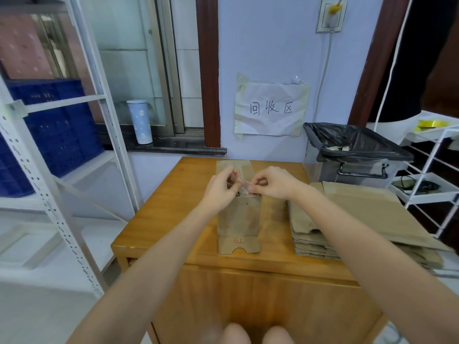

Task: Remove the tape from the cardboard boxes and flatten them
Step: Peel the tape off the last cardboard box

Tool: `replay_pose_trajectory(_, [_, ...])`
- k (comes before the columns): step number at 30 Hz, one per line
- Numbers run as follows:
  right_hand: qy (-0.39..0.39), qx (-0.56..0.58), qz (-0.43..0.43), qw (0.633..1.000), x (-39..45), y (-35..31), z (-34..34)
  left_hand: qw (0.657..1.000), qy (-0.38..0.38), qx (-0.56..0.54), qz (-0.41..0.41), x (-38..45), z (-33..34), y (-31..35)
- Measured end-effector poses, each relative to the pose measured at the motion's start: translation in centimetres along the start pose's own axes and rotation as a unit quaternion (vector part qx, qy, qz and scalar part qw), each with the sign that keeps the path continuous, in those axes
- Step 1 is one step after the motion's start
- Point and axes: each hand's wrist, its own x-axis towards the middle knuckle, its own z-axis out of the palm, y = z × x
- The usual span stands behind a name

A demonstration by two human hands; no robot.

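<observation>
A flattened brown cardboard box point(239, 219) lies lengthwise on the wooden table point(173, 214), with a red mark near its front flap. Above its middle both hands meet over a piece of clear tape point(244, 187). My left hand point(223, 187) pinches the tape from the left with curled fingers. My right hand point(273, 183) pinches the same tape from the right. The far end of the box shows behind the hands, with a strip of tape on it.
A stack of flattened cardboard boxes point(347, 219) lies on the table's right side. Behind it stands a bin with a black bag point(357, 150) holding tape scraps. White shelving point(62, 157) with blue crates stands left, a white rack point(432, 180) right.
</observation>
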Motion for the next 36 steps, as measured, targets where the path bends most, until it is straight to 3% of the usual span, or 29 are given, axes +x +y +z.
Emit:
replay_pose_trajectory(9, [0.004, -0.001, 0.029, 1.0, 0.5, -0.2, 0.0, 0.994, -0.083, -0.073, -0.026, -1.2, -1.4, 0.2])
replay_pose_trajectory(13, [-0.008, 0.002, 0.02, 1.0, 0.1, -0.7, -0.3, 0.992, -0.119, 0.006, -0.042, -0.6, -1.5, 0.0])
replay_pose_trajectory(15, [-0.029, 0.012, 0.005, 0.999, -0.5, -1.1, -0.5, 0.992, -0.108, 0.043, -0.051, -0.1, -1.4, -0.1])
replay_pose_trajectory(18, [-0.078, 0.116, 0.013, 0.99, -1.8, -0.6, -0.5, 0.993, -0.066, 0.052, -0.079, 0.2, -0.9, 0.2])
replay_pose_trajectory(20, [-0.043, 0.042, 0.005, 0.998, -2.7, -0.1, 0.5, 0.993, -0.044, 0.055, -0.094, 0.1, -0.6, 0.4])
replay_pose_trajectory(22, [0.044, -0.044, 0.012, 0.998, -3.5, -0.1, 2.6, 0.994, -0.029, 0.038, -0.102, 0.1, -0.2, 0.3])
replay_pose_trajectory(26, [0.157, 0.023, 0.073, 0.985, -3.6, -0.1, 5.8, 0.995, -0.015, -0.004, -0.097, -0.1, 0.0, 0.1])
replay_pose_trajectory(36, [0.148, 0.027, 0.034, 0.988, -3.6, 0.4, 5.3, 0.988, -0.069, -0.055, -0.129, 0.5, -1.0, 0.4])
